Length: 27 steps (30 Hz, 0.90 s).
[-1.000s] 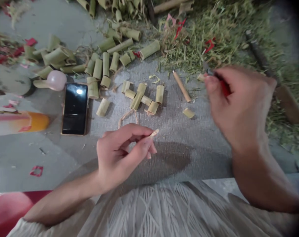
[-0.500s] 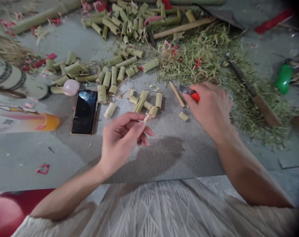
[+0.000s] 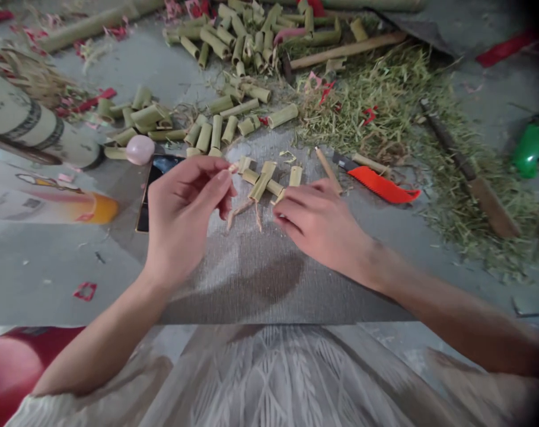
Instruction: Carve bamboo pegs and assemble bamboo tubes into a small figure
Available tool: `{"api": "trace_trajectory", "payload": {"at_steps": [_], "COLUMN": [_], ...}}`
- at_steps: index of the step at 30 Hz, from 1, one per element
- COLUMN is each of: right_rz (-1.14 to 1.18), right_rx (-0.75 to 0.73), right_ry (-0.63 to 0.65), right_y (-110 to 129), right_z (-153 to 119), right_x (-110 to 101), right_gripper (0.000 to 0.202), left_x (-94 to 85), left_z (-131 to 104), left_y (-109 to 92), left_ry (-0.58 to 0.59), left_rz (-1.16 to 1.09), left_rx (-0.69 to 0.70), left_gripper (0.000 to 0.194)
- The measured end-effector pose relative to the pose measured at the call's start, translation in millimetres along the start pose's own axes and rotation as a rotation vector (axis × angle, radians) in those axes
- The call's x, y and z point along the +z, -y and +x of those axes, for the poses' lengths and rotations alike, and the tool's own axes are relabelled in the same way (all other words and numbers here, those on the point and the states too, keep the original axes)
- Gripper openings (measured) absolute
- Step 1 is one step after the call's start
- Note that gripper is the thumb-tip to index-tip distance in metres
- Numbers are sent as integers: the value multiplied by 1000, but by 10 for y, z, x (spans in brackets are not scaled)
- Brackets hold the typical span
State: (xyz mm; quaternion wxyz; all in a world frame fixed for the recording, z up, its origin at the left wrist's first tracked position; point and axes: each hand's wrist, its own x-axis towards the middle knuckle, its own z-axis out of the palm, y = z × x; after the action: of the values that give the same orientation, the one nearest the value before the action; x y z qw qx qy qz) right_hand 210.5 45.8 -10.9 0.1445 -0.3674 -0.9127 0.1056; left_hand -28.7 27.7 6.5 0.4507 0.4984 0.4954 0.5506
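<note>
My left hand (image 3: 184, 207) pinches a small pale bit that looks like a twine end (image 3: 232, 169) between thumb and forefinger. Close to its tips lie the short cut bamboo pieces (image 3: 261, 182), joined crosswise on the table. Below them, two strands of twine (image 3: 259, 218) trail on the grey surface. My right hand (image 3: 325, 222) rests at the right end of this group, its bent fingers closed about a bamboo piece that they mostly cover. Beyond the right hand lie an orange-handled utility knife (image 3: 380, 182) and a thin wooden stick (image 3: 328, 169).
A phone (image 3: 143, 207) sits partly behind my left hand, near a pale pink ball (image 3: 140, 149). Cut bamboo tubes (image 3: 246, 38) are heaped at the back. Dry shavings (image 3: 349, 112) spread on the right around a long knife (image 3: 487, 201). A drink cup (image 3: 42, 196) lies left.
The right hand has let go of the orange knife and moved left to the bamboo pieces. The left hand has moved left and up, still pinching. Twine strands now show on the table.
</note>
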Motion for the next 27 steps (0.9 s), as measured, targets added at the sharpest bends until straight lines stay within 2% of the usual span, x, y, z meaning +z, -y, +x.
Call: {"api": "trace_trajectory", "payload": {"at_steps": [3,6,9,11,14,18,20,22,25,27], "right_rz": [-113,-216,-193,-151,-169,-160,-36,148,444,571], "right_rx": [-108,-213,-304,-319,-305,-273,-239,-138,28,80], "right_ry": [33,18,28,79,107,39,-5,-11,-18,-20], "right_y": [50,102,215,303,403,425,388,324,204,131], "right_z": [205,413,533,556,528,403,314,229,150,144], "right_x": [91,175,317,416,511,507,454,377,244,159], "right_gripper": [32,34,29,24,22,28,29,23,14,14], "left_x": [-134,-271,-367,-399,-410,-408,-404,-389,-326,-264], "left_z": [-49,-101,-108,-100,-106,-153,-170,-167,-127,-87], "left_y": [51,136,214,238,226,178,168,173,194,209], "left_ry": [28,0,6,5,-6,25,45,77,140,165], "left_rz": [183,367,405,410,439,510,573,627,680,711], "left_rx": [-8,28,28,39,34,-2,19,62,178,255], "left_gripper": [7,8,12,14,13,7,8,8,13,15]}}
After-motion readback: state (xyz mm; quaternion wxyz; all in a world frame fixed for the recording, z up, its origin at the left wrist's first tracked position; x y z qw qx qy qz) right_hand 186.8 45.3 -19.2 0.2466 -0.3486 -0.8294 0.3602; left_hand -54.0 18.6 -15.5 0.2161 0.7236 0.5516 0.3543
